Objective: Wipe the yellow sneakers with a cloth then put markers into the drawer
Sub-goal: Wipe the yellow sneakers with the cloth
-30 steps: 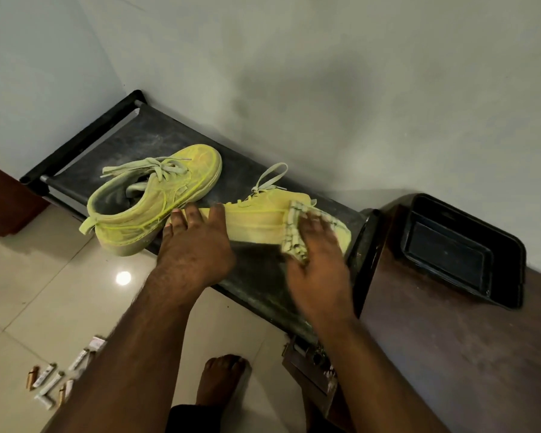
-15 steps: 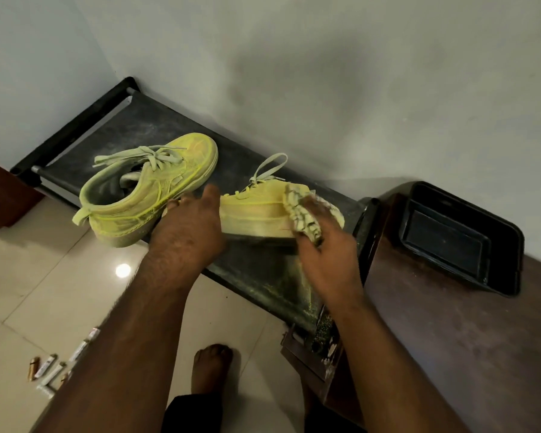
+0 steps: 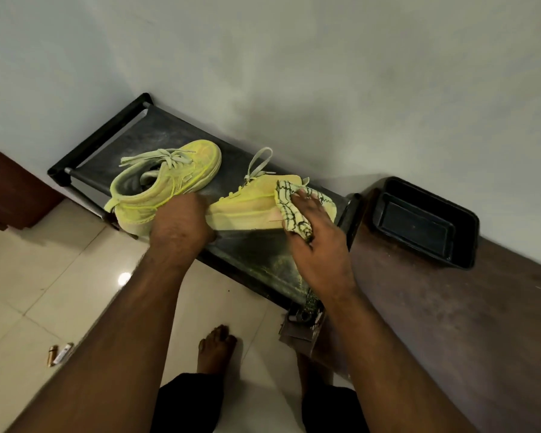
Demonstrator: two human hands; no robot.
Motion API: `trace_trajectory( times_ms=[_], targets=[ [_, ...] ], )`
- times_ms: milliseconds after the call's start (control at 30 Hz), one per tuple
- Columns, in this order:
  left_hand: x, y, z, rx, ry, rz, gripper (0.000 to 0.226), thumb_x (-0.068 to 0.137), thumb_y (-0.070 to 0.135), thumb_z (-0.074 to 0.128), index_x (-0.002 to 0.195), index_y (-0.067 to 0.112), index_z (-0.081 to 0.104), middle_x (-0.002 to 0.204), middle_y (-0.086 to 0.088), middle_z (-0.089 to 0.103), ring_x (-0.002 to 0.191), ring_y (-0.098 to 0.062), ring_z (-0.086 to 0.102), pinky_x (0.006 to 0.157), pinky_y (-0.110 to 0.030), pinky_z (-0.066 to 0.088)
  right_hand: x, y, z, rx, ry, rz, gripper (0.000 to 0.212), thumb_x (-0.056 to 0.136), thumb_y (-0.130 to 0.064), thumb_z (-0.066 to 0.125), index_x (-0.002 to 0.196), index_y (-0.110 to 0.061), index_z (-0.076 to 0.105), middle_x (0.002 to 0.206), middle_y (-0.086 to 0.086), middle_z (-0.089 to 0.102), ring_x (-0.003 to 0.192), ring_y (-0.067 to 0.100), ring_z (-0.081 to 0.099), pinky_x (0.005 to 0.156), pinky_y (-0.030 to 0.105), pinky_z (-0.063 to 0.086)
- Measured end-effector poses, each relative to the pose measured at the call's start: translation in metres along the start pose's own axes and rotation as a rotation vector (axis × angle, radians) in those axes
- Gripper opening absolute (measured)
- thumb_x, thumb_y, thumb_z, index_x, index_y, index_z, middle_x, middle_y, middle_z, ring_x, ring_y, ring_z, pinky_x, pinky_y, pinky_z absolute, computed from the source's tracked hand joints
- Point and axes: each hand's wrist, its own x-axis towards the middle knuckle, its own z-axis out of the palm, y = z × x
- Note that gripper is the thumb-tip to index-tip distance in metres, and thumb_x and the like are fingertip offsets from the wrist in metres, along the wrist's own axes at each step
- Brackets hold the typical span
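Note:
Two yellow sneakers sit on a black shoe rack point(image 3: 156, 132). The left sneaker point(image 3: 163, 185) stands free, laces loose. The right sneaker point(image 3: 250, 204) lies on its side, and my left hand point(image 3: 178, 226) grips its heel end. My right hand point(image 3: 316, 242) presses a checked cloth point(image 3: 291, 207) against the sneaker's toe side, fingers curled into the fabric. Below the rack's right end a partly open drawer point(image 3: 300, 326) shows, its contents unclear. Several markers point(image 3: 58, 354) lie on the floor at the lower left.
A dark wooden cabinet top point(image 3: 450, 323) runs along the right, carrying an empty black tray point(image 3: 469, 232). My bare foot point(image 3: 216, 348) stands on the pale floor tiles. A brown piece of furniture point(image 3: 10, 195) is at the far left. The wall is close behind.
My right hand has slid the cloth along the right sneaker's toe side. My left hand has kept its hold on the heel end. The view has tilted upward.

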Motion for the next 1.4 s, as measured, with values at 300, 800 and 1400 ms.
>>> trace_trajectory(
  times_ms=[300,800,1400],
  targets=[
    [-0.121,0.038,0.027,-0.150,0.009,0.098,0.044,0.078,0.019,0.072,0.120,0.019,0.061,0.111,-0.006,0.066,0.104,-0.027,0.062,0.085,-0.036,0.049,-0.096,-0.017,-0.077,-0.045,0.090,0.130,0.053,0.088,-0.008,0.062,0.138,-0.019,0.050,0.146,-0.005,0.045,0.140,0.009,0.033,0.117,0.031,0.025],
    [-0.114,0.041,0.051,-0.256,-0.221,0.134,0.036,0.078,0.011,0.070,0.114,0.011,0.066,0.113,-0.013,0.067,0.104,-0.029,0.062,0.086,-0.031,0.049,-0.110,-0.045,-0.046,-0.567,-0.167,0.048,0.069,0.092,-0.019,0.050,0.152,-0.023,0.015,0.160,-0.007,0.009,0.148,0.018,-0.003,0.121,0.036,-0.003],
    [-0.072,0.052,0.029,-0.457,-0.400,0.442,0.116,0.066,0.010,0.084,0.148,0.048,0.012,0.144,-0.003,0.044,0.124,-0.021,0.045,0.099,-0.030,0.040,-0.103,-0.037,-0.060,-0.564,-0.093,0.208,0.067,0.091,-0.020,0.052,0.151,-0.027,0.021,0.159,-0.009,0.016,0.147,0.015,0.007,0.121,0.036,0.011]
  ],
)
